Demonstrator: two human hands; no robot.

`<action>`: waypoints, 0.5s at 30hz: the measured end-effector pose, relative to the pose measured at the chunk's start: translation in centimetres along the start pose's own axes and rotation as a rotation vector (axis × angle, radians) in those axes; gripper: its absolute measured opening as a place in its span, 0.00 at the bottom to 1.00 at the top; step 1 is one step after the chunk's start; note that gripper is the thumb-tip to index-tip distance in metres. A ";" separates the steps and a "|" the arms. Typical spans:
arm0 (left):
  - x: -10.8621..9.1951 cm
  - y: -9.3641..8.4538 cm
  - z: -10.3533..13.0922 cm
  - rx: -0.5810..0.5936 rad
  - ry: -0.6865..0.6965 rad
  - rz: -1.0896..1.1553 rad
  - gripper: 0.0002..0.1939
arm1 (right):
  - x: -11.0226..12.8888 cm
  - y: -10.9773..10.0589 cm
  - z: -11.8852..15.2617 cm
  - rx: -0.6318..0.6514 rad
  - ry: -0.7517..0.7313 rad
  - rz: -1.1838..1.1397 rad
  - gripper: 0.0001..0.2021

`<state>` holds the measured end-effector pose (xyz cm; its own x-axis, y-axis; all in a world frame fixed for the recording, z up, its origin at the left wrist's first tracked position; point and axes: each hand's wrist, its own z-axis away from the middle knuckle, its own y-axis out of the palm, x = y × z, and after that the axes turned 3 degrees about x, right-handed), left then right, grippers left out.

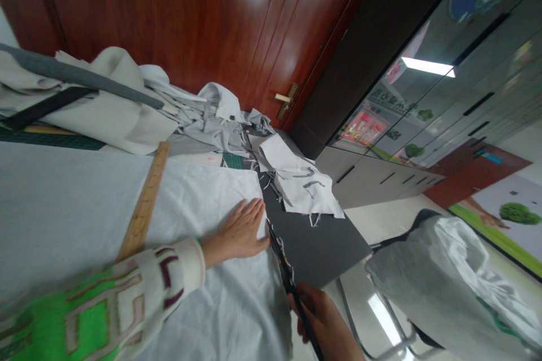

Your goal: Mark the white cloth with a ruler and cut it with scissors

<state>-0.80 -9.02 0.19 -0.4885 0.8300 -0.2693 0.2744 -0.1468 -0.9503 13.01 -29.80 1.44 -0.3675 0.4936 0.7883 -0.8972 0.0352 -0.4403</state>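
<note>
A large sheet of white fabric (pixel 207 192) covers the near part of the table. My left hand (pixel 244 230) lies flat on it close to the right edge, fingers stretched forward. Black scissors (pixel 283 262) run along that same edge, their tips just beside my left thumb. The handles are in my right hand (pixel 324 316), whose fingers wrap round them at the table's near right side. A thin frayed strip of cloth (pixel 289 265) hangs by the blades. Across the fabric, left of my hand, lies a wooden ruler (pixel 146 197).
Crumpled grey and white cloth (pixel 212 118) is heaped along the back. White cut pieces (pixel 305 180) lie on the dark table top (pixel 313 248). A wooden door (pixel 190 22) stands behind, cabinets (pixel 381 180) to the right. A chair (pixel 376 316) carries a bulky whitish bundle (pixel 440 276).
</note>
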 end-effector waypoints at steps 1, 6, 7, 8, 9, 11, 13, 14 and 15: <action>0.0 -0.1 0.0 0.007 -0.001 0.004 0.42 | -0.2 0.0 0.0 -0.006 0.002 0.013 0.26; -0.2 -0.7 0.1 0.063 -0.007 0.008 0.53 | -0.2 -0.2 0.0 -0.099 -0.055 0.146 0.19; -0.2 -0.8 0.1 0.071 -0.011 0.007 0.54 | 0.1 -0.3 0.2 -0.092 -0.060 0.183 0.17; -0.2 -0.8 0.1 0.079 -0.014 0.006 0.55 | 0.6 -0.5 0.3 -0.080 -0.063 0.221 0.16; -0.3 -0.9 0.1 0.085 -0.017 0.004 0.56 | 1.1 -0.6 0.5 -0.074 -0.070 0.257 0.14; -0.3 -0.9 0.0 0.095 -0.021 0.001 0.57 | 1.9 -0.9 0.9 -0.078 -0.087 0.318 0.13; -0.3 -0.8 -0.1 0.100 -0.027 0.000 0.59 | 2.5 -1.2 1.1 -0.099 -0.083 0.369 0.14; -0.3 -0.7 -0.2 0.102 -0.031 0.000 0.60 | 2.5 -1.3 1.2 -0.107 -0.072 0.392 0.14; -0.3 -0.6 -0.2 0.105 -0.035 0.000 0.61 | 2.5 -1.3 1.2 -0.121 -0.058 0.416 0.15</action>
<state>-0.64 -9.04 0.89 -0.5178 0.8107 -0.2731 0.1868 -0.2044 -0.9609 12.96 -29.63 4.51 -0.7076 0.4381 0.5544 -0.6359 -0.0527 -0.7699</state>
